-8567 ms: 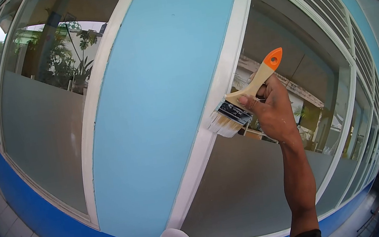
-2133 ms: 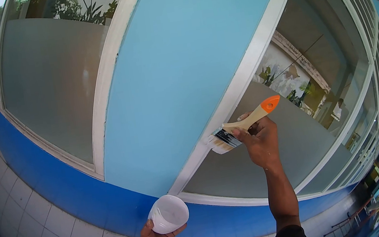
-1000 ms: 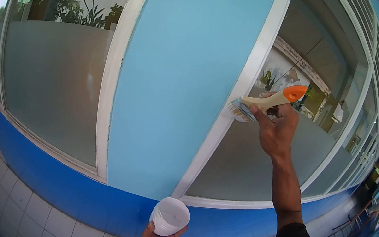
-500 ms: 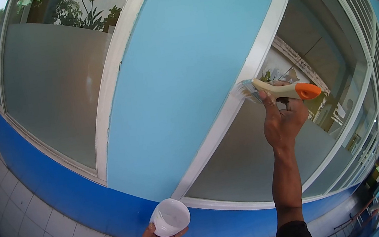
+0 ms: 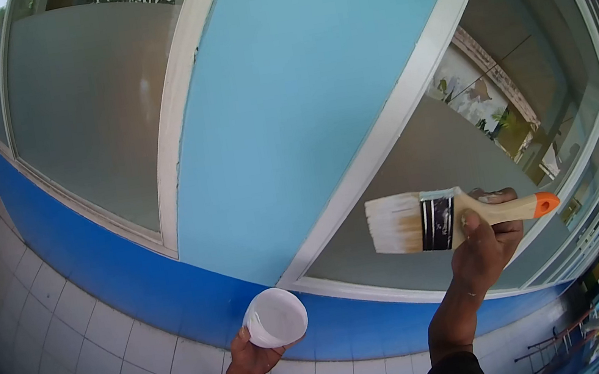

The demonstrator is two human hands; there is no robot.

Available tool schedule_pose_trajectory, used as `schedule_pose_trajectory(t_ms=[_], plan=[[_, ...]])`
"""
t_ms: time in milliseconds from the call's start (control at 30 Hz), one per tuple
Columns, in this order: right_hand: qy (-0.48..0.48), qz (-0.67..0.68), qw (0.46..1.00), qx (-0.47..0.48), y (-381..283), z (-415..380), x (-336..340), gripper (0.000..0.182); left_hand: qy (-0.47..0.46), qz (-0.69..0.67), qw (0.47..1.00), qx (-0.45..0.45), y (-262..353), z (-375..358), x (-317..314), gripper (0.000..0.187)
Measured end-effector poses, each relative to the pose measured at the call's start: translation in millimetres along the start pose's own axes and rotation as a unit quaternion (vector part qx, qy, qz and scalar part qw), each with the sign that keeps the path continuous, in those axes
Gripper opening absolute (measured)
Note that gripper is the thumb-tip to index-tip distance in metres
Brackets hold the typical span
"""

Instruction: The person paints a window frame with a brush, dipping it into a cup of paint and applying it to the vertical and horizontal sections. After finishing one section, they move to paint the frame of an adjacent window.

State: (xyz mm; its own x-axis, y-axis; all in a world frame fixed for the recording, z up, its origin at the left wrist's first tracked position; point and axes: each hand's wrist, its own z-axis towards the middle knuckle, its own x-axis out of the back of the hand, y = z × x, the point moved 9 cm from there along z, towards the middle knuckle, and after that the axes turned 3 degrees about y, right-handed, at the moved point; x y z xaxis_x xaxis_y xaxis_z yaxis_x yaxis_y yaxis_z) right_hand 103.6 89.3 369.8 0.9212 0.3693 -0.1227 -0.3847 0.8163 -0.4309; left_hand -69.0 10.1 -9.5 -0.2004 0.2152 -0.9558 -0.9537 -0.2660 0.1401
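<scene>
Pinched in my right hand [image 5: 487, 241] is a wide paintbrush [image 5: 438, 221] with a pale wooden handle, an orange tip and a black-banded ferrule. Its bristles are coated in white and point left, apart from the white window frame [image 5: 383, 125] behind. Low in the middle, my left hand [image 5: 256, 355] grips a white plastic cup [image 5: 277, 319] by its side. White paint coats the inside of the cup, which tilts toward me. Between the window frames stands a light blue wall panel [image 5: 296, 111].
A frosted window [image 5: 87, 117] fills the left side, another window [image 5: 426, 161] the right. A dark blue band [image 5: 106, 229] runs along the lower wall, above white floor tiles [image 5: 140, 362]. Metal railings [image 5: 555, 342] show at the lower right.
My right hand has drawn the paintbrush off the window frame, down and to the right, turning its broad side to view. The cup sits slightly higher in view, still in my left hand.
</scene>
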Motion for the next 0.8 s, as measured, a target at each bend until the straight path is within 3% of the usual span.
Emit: schedule_pose_trajectory(t_ms=[133, 333, 433, 600, 800], plan=[[-0.017, 0.037, 0.971, -0.236, 56.8, -58.5, -3.9, 0.033, -0.017, -0.041, 0.999, 0.027, -14.7, -6.5, 43.7, 0.090], [0.023, 0.114, 0.902, -0.416, 124.7, -160.4, 13.9, 0.029, -0.057, -0.064, 0.995, 0.042, -23.8, -20.8, 52.9, 0.086], [0.035, 0.097, 0.885, -0.454, 126.9, -194.6, 11.2, 0.030, -0.055, -0.078, 0.993, 0.064, -26.2, -26.3, 50.5, 0.089], [-0.034, 0.025, 0.892, -0.450, 126.5, -215.4, 14.9, 0.036, -0.033, -0.052, 0.996, 0.062, -27.0, -31.5, 56.0, 0.083], [-0.070, 0.050, 0.919, -0.384, 120.0, -205.5, 21.7, 0.036, -0.012, -0.025, 0.997, 0.078, -28.0, -37.0, 63.1, 0.086]])
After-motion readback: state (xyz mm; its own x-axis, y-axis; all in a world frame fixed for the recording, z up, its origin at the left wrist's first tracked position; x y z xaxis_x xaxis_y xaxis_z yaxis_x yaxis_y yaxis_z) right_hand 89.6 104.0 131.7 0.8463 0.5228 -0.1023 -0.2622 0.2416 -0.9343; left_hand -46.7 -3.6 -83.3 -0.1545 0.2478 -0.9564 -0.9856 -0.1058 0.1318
